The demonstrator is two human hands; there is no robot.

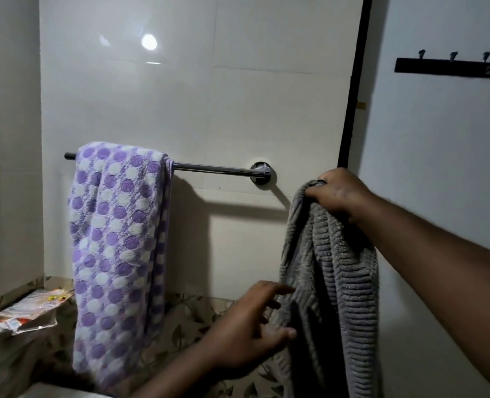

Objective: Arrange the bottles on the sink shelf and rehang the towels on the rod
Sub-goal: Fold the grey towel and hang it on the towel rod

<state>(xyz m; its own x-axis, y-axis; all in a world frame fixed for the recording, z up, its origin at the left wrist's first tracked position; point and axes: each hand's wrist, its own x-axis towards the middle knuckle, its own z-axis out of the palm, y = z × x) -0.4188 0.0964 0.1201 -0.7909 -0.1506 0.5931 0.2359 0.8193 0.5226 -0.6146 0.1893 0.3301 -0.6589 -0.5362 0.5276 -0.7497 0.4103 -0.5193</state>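
grey towel [332,282] hangs bunched from the right hand [338,193], whose fingers curl tight round its top edge at centre right of the frame, just past the right end of the rod [215,168]; the left hand [252,326], lower centre, has fingers spread and loose, tips touching the towel's left fold. the rod runs across mid-frame on the tiled wall, a purple dotted towel [117,239] draped over its left end and hanging down before the patterned counter [180,320], where packets [31,308] lie at lower left.
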